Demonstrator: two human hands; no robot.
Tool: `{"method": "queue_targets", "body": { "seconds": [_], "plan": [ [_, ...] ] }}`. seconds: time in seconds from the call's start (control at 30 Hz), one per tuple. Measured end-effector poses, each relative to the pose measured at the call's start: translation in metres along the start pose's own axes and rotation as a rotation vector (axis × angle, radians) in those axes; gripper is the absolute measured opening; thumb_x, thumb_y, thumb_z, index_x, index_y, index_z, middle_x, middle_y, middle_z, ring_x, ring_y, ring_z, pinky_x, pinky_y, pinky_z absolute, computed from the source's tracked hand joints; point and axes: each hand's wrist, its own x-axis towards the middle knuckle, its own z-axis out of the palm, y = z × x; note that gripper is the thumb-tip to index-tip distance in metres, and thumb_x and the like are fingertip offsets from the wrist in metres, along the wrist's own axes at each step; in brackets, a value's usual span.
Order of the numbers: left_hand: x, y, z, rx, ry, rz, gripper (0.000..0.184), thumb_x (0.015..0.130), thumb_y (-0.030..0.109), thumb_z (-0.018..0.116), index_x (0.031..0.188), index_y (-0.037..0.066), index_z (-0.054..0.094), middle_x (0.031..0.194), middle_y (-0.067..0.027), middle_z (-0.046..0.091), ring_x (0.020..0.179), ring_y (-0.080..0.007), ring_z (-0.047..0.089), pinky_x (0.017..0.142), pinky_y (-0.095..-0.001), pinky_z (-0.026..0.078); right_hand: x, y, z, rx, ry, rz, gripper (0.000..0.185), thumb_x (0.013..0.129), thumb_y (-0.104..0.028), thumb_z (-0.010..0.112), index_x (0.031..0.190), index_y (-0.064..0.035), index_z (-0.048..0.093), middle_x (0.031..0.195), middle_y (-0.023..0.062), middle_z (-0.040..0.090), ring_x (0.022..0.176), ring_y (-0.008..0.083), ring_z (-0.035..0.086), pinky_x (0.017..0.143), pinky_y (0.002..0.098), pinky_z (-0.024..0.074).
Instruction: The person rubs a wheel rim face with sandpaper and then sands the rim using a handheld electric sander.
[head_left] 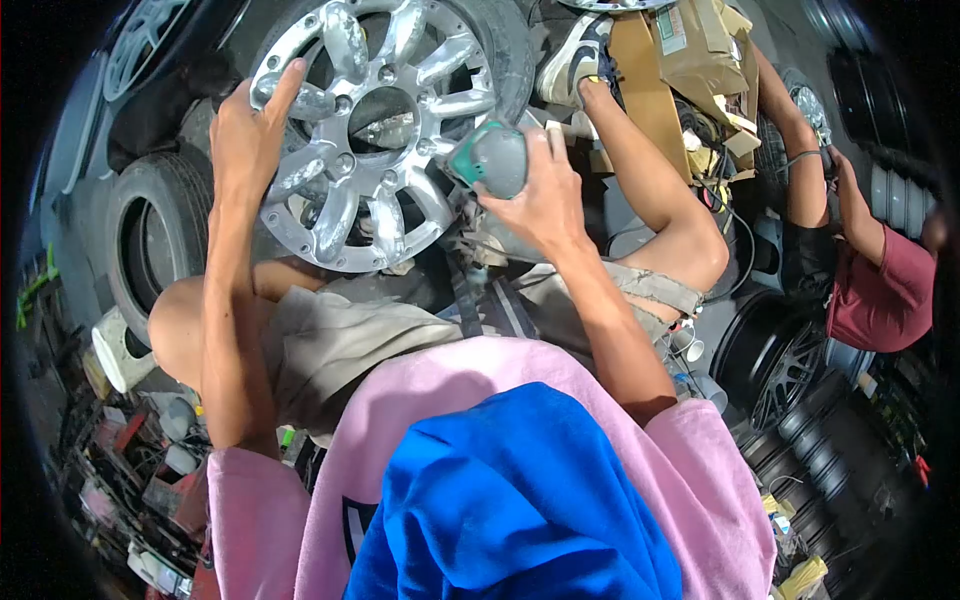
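Note:
A silver multi-spoke alloy wheel [388, 200] lies tilted in front of my lap, with a tire [508, 60] behind it. My left hand [250, 130] grips the wheel's left rim, thumb stretched over the end of a spoke. In my right hand [545, 190] is a grey and green palm sander [497, 160], fingers wrapped round its body. The sander is at the wheel's right side, by the spoke ends; whether its pad touches the metal I cannot tell. The spokes look partly shiny and partly dull.
A worn tire [150, 235] stands at my left. Cardboard boxes [690, 50] with cables are beyond my right leg. Black wheels [765, 350] lie to the right, near another person in a maroon shirt [880, 290]. Cluttered tools and parts [150, 470] fill the lower left.

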Motion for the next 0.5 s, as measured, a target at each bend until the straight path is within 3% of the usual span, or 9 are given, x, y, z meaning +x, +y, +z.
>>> {"method": "queue_targets", "body": {
  "seconds": [0.23, 0.5],
  "plan": [
    [-0.005, -0.001, 0.002, -0.001, 0.049, 0.02, 0.059, 0.095, 0.052, 0.067, 0.111, -0.005, 0.073, 0.087, -0.0189, 0.074, 0.081, -0.0277, 0.07, 0.081, -0.0376, 0.052, 0.018, -0.018, 0.001, -0.08, -0.024, -0.03, 0.078, 0.065, -0.024, 0.089, 0.131, -0.0041, 0.051, 0.119, 0.0198, 0.053, 0.103, 0.0429, 0.062, 0.085, 0.0494, 0.0555],
    [-0.019, 0.018, -0.004, -0.097, 0.028, 0.054, 0.057, 0.095, 0.05, 0.068, 0.109, -0.005, 0.072, 0.092, -0.0227, 0.074, 0.09, -0.0336, 0.073, 0.083, -0.0412, 0.053, 0.005, -0.029, 0.008, -0.121, 0.05, -0.037, 0.077, 0.067, -0.023, 0.089, 0.129, -0.0015, 0.05, 0.117, 0.0206, 0.053, 0.097, 0.0434, 0.063, 0.079, 0.0504, 0.0565]
  ]
}}
